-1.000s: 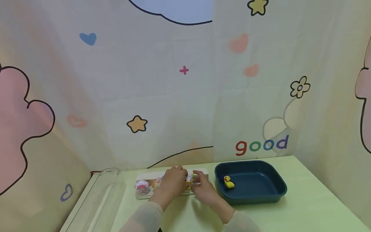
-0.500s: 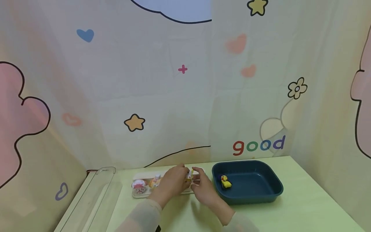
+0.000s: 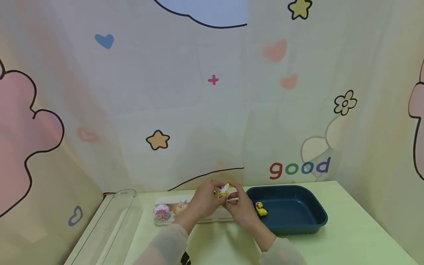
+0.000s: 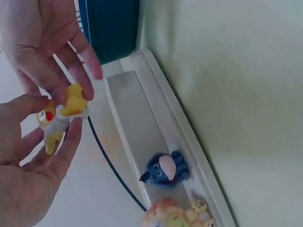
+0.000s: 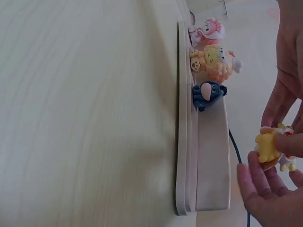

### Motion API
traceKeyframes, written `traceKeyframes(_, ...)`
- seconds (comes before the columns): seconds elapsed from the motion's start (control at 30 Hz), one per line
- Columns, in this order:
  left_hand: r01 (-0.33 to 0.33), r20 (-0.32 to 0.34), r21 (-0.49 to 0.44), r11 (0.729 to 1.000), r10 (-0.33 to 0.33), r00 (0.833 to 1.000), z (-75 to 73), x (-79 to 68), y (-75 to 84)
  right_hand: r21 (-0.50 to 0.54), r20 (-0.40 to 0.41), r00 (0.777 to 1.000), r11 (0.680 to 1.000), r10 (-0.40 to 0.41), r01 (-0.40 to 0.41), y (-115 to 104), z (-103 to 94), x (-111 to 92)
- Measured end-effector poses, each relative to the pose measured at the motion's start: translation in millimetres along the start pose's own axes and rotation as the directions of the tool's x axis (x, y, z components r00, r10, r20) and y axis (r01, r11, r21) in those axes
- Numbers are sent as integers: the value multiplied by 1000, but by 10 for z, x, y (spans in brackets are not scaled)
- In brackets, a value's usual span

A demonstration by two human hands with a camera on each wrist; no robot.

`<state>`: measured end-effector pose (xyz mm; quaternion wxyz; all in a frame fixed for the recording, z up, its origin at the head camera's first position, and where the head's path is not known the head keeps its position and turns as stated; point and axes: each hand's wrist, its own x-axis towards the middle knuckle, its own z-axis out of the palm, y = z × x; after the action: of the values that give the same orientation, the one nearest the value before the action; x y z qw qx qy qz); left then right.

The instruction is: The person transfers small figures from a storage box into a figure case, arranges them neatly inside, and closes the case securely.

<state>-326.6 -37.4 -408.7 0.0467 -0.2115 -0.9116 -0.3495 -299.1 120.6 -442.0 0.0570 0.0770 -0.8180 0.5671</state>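
Observation:
Both hands hold a small yellow-and-white figurine [image 3: 223, 191] with red cheeks, raised over the right part of a white stepped display stand [image 3: 215, 217]. My left hand [image 3: 206, 200] grips it between thumb and fingers. My right hand [image 3: 243, 210] pinches its other side; the right wrist view shows a thumb on the yellow part [image 5: 268, 146]. On the stand's left part sit a pink-capped figurine [image 3: 162, 212], an orange figurine [image 3: 180, 206] with a white top and a dark blue donkey figurine [image 4: 165, 169], which the left hand and forearm hide in the head view.
A dark blue basin [image 3: 294, 230] stands right of the stand, with a yellow figurine [image 3: 261, 209] inside at its left. A long clear plastic cover [image 3: 109, 228] lies along the table's left edge. A printed curtain [image 3: 185, 110] hangs close behind the table.
Both hands have lifted the yellow-and-white figurine up from low over the stand and slightly to the right. The basin and its yellow figurine stay put.

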Motion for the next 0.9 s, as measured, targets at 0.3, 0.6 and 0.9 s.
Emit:
traceKeyframes(0.3,68,-68,-421,904,-107,992,191,-48,-14,0,-85,996,1000,26,-26,-2,-124,7)
traceKeyframes(0.6,79,-90,-559,825,-155,984,314,-40,110,-10,-80,996,1000,27,-28,-26,-332,45)
traceKeyframes(0.9,82,-130,-518,851,-173,976,372,44,224,-31,-31,999,999,37,-38,-53,-518,103)
